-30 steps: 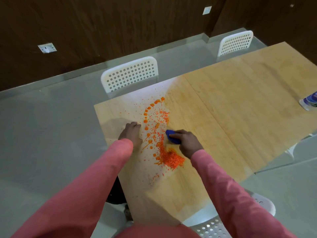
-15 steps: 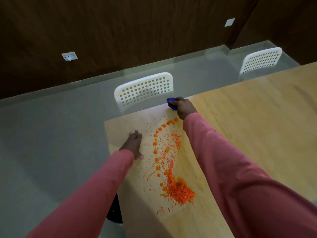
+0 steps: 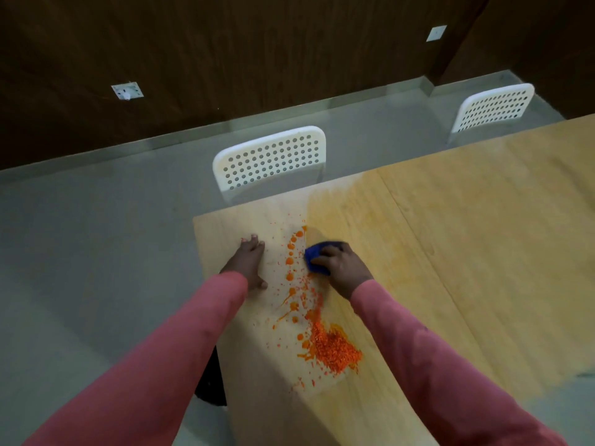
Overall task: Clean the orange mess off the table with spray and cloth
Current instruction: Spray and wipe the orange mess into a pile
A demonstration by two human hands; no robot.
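Since half a second ago the right hand (image 3: 343,272) has drawn back from the far edge of the counter (image 3: 483,252), where it reached beside the chair, to a spot nearer the person, and it now presses the blue cloth (image 3: 317,257) down just right of the upper streak of the orange mess (image 3: 317,320). Its fingers are curled over the cloth, gripping it against the wood. The left hand (image 3: 246,263) lies flat and open on the counter, fingers stretched toward the far edge, just left of the spatter and holding nothing. There is one cloth, small, bunched and deep blue, mostly covered by the hand. The mess is a single trail: round drops and thin splashes run from near the cloth toward the person, ending in a dense heap of fine orange crumbs at the near end, with stray specks scattered around. A faint yellowish tinge spreads over the pale wood to the right of the cloth. Two white perforated chairs stand at the far side of the counter, one (image 3: 270,159) directly beyond the hands and one (image 3: 494,106) far right. Both sleeves are pink. Two wall sockets show on the dark wooden wall. No writing is legible anywhere.
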